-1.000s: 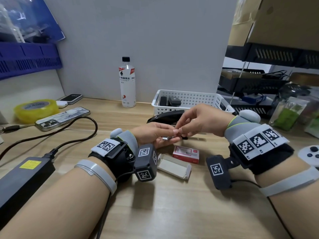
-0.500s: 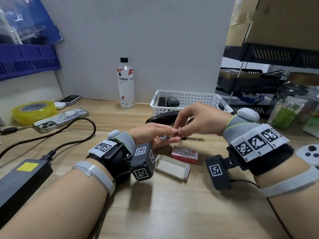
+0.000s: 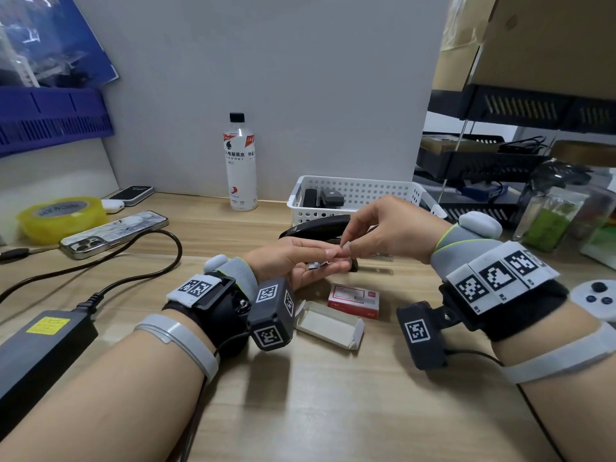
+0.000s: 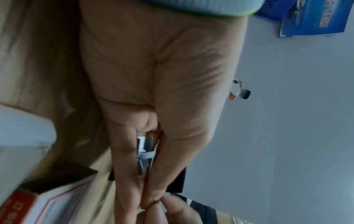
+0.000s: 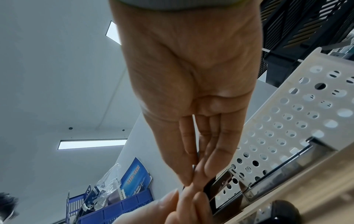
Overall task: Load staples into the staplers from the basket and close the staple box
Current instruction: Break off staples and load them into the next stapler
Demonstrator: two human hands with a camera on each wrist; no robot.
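My left hand (image 3: 310, 261) lies palm up above the desk and holds a small pile of silver staples (image 3: 317, 265), which the left wrist view shows pinched between thumb and fingers (image 4: 144, 151). At its fingertips, my right hand (image 3: 346, 246) pinches a short pale staple strip between thumb and forefinger. Right behind both hands a black stapler (image 3: 316, 225) lies open, its metal magazine (image 5: 277, 174) showing. The white basket (image 3: 366, 191) behind it holds more black staplers (image 3: 328, 198). The red staple box sleeve (image 3: 354, 300) and its white inner tray (image 3: 328, 323) lie apart below the hands.
A drink bottle (image 3: 240, 161) stands by the back wall. At the left are a phone (image 3: 113, 233), a yellow tape roll (image 3: 60, 216) and a black power brick (image 3: 40, 345) with its cable. Jars (image 3: 553, 215), black trays and a controller (image 3: 596, 300) sit at the right.
My right hand's pinching fingers have lifted slightly at the left fingertips. The left hand stays cupped round the staples, and the objects on the desk have not moved.
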